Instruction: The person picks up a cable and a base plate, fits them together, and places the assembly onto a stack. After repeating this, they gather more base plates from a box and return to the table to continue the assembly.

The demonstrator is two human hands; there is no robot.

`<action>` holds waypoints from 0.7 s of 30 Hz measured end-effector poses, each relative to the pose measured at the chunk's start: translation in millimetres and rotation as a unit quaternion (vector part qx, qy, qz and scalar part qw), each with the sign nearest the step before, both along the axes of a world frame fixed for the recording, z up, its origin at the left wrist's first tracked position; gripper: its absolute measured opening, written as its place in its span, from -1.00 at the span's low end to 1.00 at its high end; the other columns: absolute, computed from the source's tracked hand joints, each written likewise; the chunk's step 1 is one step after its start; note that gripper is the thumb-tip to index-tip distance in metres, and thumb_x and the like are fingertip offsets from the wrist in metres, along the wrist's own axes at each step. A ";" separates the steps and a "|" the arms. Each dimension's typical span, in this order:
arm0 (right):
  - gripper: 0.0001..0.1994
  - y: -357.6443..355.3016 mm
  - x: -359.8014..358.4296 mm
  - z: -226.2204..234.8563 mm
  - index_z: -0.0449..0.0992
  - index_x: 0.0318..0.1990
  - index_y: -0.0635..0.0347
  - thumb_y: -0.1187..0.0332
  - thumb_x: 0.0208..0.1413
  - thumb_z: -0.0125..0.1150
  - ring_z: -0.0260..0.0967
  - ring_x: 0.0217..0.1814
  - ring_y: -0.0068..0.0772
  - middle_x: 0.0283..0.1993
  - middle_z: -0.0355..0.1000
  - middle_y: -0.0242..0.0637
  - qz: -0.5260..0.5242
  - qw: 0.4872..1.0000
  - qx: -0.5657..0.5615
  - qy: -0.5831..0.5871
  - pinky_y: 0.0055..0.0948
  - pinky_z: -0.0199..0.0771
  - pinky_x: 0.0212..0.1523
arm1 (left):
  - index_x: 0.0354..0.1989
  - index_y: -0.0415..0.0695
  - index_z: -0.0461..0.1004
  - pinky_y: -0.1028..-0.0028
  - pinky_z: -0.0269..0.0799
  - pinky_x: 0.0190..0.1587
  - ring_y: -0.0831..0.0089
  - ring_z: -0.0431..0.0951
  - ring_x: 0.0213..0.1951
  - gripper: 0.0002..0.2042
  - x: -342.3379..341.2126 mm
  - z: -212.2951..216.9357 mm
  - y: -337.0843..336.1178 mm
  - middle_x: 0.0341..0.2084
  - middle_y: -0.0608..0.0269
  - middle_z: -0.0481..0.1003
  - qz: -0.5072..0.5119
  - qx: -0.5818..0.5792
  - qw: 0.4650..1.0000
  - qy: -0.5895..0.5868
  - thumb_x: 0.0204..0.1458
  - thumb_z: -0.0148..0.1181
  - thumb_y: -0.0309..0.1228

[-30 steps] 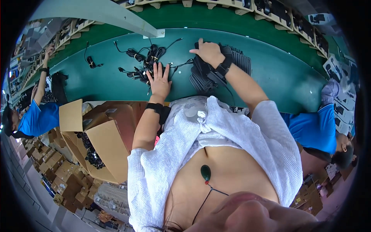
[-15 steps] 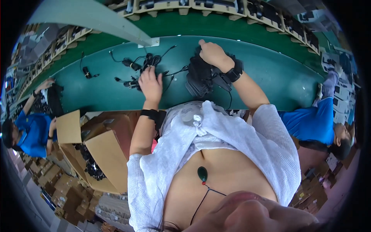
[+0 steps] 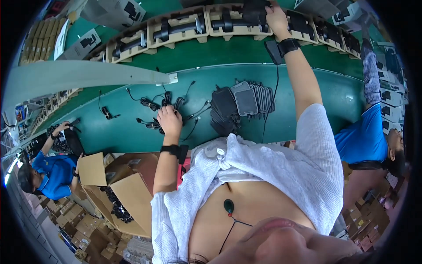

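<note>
1. Black cables lie in a loose tangle on the green belt, just left of the stack of dark flat adapters.
2. Left hand rests palm down on the cables, fingers lightly spread over them, beside the stack.
3. Right hand reaches well beyond the stack to the row of pulp trays; it touches a black part in one tray, but whether it grips the part cannot be told.
4. Each tray holds long black parts seated in moulded hollows.
5. An open cardboard box stands on the near side of the belt, below the left forearm, with black items piled inside.
6. Two people in blue shirts work at the belt, one far left of the stack, one far right.
</note>
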State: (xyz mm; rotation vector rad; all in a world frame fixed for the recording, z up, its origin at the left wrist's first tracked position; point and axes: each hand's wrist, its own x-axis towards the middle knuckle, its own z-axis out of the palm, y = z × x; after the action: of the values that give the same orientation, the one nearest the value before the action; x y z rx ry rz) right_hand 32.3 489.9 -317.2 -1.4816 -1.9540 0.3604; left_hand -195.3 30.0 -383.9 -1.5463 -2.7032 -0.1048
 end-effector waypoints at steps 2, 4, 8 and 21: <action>-0.71 16.5 -1.3 -0.8 0.43 -0.14 0.26 0.26 0.08 0.02 0.35 -0.18 0.18 -0.26 0.44 0.10 0.026 0.999 0.044 0.001 -0.07 0.34 -0.17 | -0.29 -0.15 0.33 0.20 0.28 -0.21 0.11 0.39 -0.22 -0.78 6.2 16.3 -0.2 -0.35 0.10 0.40 -0.007 0.098 0.994 -0.047 -0.14 0.13 -0.43; -0.70 32.8 -7.0 -7.3 0.47 -0.21 0.26 0.20 0.08 0.01 0.37 -0.21 0.16 -0.28 0.43 0.13 0.049 0.996 0.064 -0.025 -0.05 0.35 -0.20 | -0.28 -0.16 0.33 0.20 0.31 -0.24 0.09 0.41 -0.27 -0.78 11.5 30.4 -0.5 -0.38 0.08 0.40 0.002 0.130 0.987 -0.092 -0.14 0.12 -0.46; -0.70 74.0 -2.5 -60.6 0.49 -0.11 0.04 0.15 0.04 0.05 0.46 -0.31 0.05 -0.23 0.49 -0.02 0.051 0.982 0.107 -0.148 -0.10 0.41 -0.26 | -0.27 -0.19 0.31 0.21 0.36 -0.29 0.04 0.44 -0.34 -0.77 20.2 45.2 6.4 -0.41 0.04 0.41 -0.006 0.175 0.972 -0.157 -0.14 0.13 -0.53; -0.68 -43.3 20.5 -13.6 0.44 -0.06 0.13 0.38 -0.05 0.13 0.28 0.03 -0.12 -0.06 0.36 -0.16 0.058 0.955 0.286 -0.058 -0.27 0.26 0.06 | -0.24 -0.18 0.32 0.23 0.37 -0.27 0.01 0.43 -0.30 -0.77 38.1 56.7 4.0 -0.34 0.03 0.41 -0.024 0.185 0.963 -0.194 -0.11 0.15 -0.54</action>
State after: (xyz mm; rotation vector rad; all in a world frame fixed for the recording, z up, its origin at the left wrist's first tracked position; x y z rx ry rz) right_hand 52.8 446.6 -330.8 -1.0299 -2.0117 -0.2407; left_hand -157.2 34.0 -327.3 -1.6071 -2.6876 -0.9501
